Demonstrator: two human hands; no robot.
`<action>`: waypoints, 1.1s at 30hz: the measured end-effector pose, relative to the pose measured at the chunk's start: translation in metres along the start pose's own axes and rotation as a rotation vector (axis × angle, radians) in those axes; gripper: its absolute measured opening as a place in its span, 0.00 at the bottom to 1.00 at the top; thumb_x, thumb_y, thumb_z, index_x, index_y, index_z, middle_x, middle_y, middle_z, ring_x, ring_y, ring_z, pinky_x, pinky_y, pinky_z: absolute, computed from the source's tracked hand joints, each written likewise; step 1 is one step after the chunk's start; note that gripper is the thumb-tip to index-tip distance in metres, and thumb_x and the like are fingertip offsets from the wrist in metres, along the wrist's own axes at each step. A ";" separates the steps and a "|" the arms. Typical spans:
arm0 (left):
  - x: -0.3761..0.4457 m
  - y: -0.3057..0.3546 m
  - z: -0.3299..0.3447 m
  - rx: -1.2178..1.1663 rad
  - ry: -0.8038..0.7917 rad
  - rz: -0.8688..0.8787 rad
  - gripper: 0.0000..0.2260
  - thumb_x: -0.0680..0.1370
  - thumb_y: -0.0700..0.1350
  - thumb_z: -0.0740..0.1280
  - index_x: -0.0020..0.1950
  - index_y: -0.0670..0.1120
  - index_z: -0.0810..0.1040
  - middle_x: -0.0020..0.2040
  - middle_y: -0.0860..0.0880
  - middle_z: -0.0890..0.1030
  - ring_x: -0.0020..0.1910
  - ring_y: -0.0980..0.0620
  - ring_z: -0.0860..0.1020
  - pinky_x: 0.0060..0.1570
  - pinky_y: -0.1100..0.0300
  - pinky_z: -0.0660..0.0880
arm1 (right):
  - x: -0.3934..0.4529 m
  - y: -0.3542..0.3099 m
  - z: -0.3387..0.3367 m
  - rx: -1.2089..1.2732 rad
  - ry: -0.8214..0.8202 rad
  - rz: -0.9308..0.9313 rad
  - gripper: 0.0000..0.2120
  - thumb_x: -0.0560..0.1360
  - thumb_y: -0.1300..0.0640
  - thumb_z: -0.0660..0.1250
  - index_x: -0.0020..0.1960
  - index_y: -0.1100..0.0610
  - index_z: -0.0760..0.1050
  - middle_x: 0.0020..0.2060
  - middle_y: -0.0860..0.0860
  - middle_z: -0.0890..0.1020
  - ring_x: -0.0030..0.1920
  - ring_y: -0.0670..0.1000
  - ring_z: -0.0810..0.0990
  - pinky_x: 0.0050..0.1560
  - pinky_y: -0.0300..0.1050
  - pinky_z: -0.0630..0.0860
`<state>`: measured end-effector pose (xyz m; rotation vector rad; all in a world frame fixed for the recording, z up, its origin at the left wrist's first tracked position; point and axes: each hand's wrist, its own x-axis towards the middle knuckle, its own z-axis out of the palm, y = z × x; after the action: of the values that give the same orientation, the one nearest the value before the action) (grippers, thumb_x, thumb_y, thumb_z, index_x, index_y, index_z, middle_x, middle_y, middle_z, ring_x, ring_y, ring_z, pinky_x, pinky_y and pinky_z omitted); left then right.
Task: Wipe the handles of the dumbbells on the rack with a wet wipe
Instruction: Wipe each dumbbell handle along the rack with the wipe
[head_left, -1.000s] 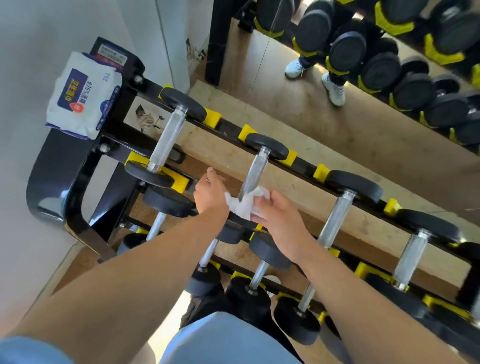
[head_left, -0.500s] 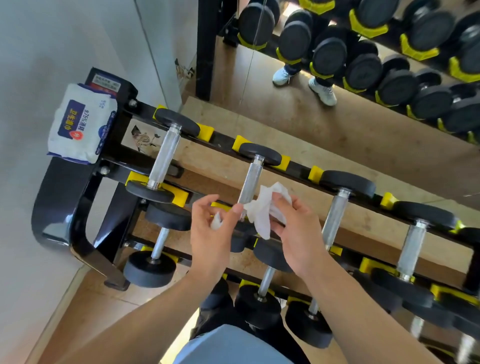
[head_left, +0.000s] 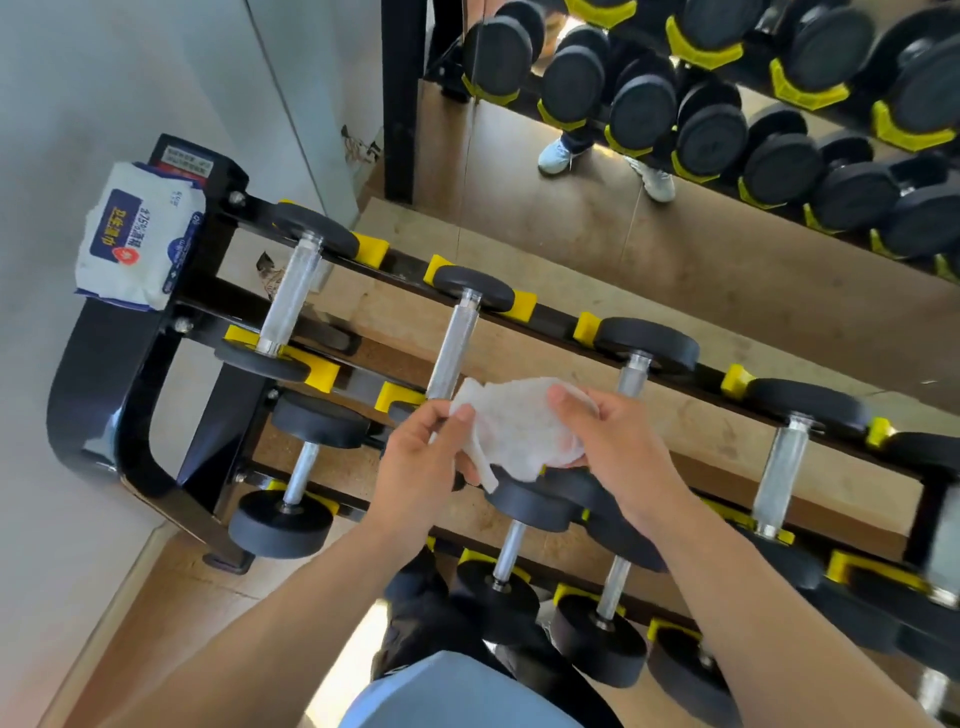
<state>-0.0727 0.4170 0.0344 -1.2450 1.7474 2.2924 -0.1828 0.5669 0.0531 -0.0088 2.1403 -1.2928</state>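
Both hands, left (head_left: 415, 462) and right (head_left: 618, 447), pinch a crumpled white wet wipe (head_left: 519, 423) spread above the black steel dumbbell rack (head_left: 550, 317), centre frame.

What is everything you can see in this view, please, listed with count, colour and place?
Wet wipe: one, white, spread between both hands above the rack's top tier.
Wipe packet: one, white with a blue label, on top of the rack's left end.
Rack: one, black with yellow cradles, running from the left to the right edge.
Top-tier dumbbells: four with handles in view, black heads and silver handles.
Lower-tier dumbbells: several, black with silver handles, partly hidden by the arms.
Mirror: one, behind the rack, reflecting dumbbells and a pair of pale shoes.
Left hand: one, pinching the wipe's left edge.
Right hand: one, holding the wipe's right side.
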 end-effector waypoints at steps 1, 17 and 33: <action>-0.003 -0.003 0.005 -0.012 0.022 0.002 0.10 0.83 0.47 0.64 0.50 0.42 0.78 0.29 0.48 0.78 0.26 0.54 0.74 0.28 0.65 0.69 | -0.002 0.005 -0.010 -0.007 -0.010 0.004 0.17 0.79 0.40 0.65 0.51 0.52 0.84 0.40 0.55 0.85 0.39 0.53 0.84 0.42 0.51 0.84; -0.077 -0.014 0.098 0.271 -0.092 0.091 0.05 0.83 0.51 0.62 0.57 0.52 0.72 0.41 0.53 0.86 0.30 0.53 0.81 0.32 0.66 0.77 | -0.043 0.061 -0.058 0.484 -0.456 0.233 0.25 0.75 0.33 0.61 0.65 0.46 0.76 0.61 0.51 0.83 0.63 0.52 0.81 0.69 0.55 0.72; -0.011 -0.036 0.081 0.153 0.073 -0.034 0.10 0.80 0.48 0.70 0.50 0.45 0.71 0.39 0.52 0.86 0.28 0.49 0.75 0.27 0.60 0.71 | 0.016 0.029 -0.047 0.178 0.153 -0.031 0.16 0.80 0.43 0.65 0.62 0.51 0.76 0.55 0.50 0.83 0.55 0.50 0.81 0.60 0.53 0.79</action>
<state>-0.0961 0.5013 0.0173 -1.3340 1.8682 2.0749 -0.2112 0.6147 0.0365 0.1348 2.1502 -1.5419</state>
